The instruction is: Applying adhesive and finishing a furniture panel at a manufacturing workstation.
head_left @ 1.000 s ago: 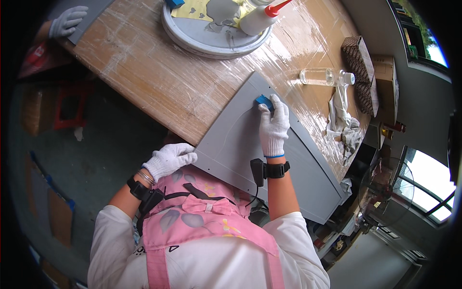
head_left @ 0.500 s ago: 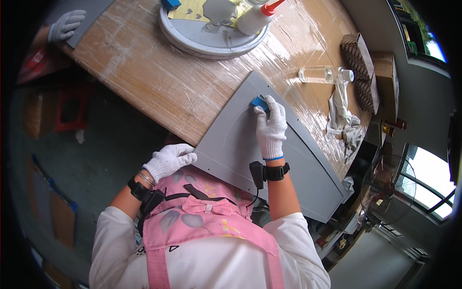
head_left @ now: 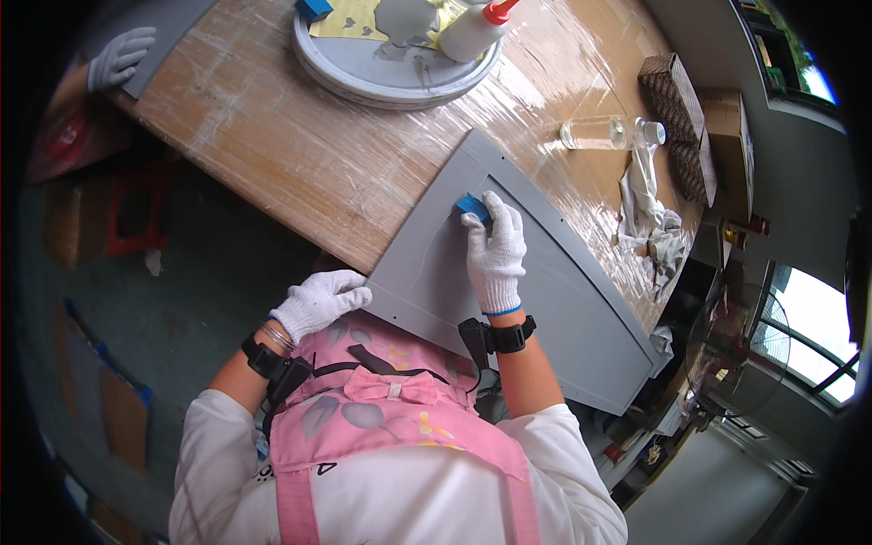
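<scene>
Item: grey panel [head_left: 545, 300], flat board with a raised frame border. It lies on the wooden table [head_left: 300, 154], its long axis running from the near-left corner at the table's edge away toward the far right, where it overhangs the table.

Item: blue block [head_left: 471, 207], small, pressed flat on the panel's recessed face near its upper-left frame edge. It lies directly under and just beyond the fingertips of the right hand [head_left: 496, 252], on the far-left side of that hand.

Right hand: white knit glove, fingers curled down over the block and gripping it against the panel; dark watch-like band on the wrist. This hand is on the block; the other is well apart from it.

Left hand [head_left: 320, 302]: white glove, fingers loosely curled, holding nothing separate, resting at the panel's near-left corner (whether it grips the edge or merely touches it cannot be told).

Other items: round grey tray [head_left: 363, 82] at the table's far side, bearing a white squeeze bottle [head_left: 472, 32] with a red cap; clear bottle [head_left: 604, 134] lying on its side; crumpled white rag [head_left: 649, 218]; a second person's gloved hand [head_left: 120, 56] at the upper left, on another grey board.
</scene>
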`<act>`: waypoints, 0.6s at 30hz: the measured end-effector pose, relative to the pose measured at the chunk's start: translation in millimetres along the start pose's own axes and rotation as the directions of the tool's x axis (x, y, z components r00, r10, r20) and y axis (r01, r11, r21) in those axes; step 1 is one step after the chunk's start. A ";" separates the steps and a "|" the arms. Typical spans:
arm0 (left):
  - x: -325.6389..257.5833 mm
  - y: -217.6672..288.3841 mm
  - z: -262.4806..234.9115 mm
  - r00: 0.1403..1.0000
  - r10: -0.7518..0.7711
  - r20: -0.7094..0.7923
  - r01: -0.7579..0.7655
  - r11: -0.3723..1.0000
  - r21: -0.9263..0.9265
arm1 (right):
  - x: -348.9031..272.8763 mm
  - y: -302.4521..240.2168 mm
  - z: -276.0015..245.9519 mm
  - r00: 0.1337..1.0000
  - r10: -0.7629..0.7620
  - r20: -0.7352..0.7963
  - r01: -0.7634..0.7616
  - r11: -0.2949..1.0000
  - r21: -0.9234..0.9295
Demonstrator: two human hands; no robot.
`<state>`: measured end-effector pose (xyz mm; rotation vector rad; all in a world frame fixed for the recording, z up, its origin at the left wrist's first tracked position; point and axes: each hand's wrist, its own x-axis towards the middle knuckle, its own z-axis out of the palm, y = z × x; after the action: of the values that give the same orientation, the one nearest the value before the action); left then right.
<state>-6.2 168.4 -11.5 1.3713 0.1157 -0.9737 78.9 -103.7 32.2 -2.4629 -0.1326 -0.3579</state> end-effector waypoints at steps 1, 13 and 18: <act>0.0 0.5 0.5 1.000 0.002 -0.002 -0.002 1.000 -0.004 | -3.1 -2.7 -0.2 1.000 0.020 0.011 -0.020 1.000 0.021; 0.5 0.8 2.1 1.000 -0.003 -0.019 0.003 1.000 -0.005 | -11.4 -16.8 -1.9 0.997 0.013 0.080 -0.019 0.997 0.075; 1.3 -4.1 2.2 1.000 0.003 -0.028 -0.002 1.000 0.008 | 2.4 -8.6 -3.6 0.998 0.052 -0.037 -0.052 0.999 0.000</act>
<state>-9.0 166.3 -14.9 1.3924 0.1316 -0.9538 78.9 -99.1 40.7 -2.4539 -0.0525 -0.3809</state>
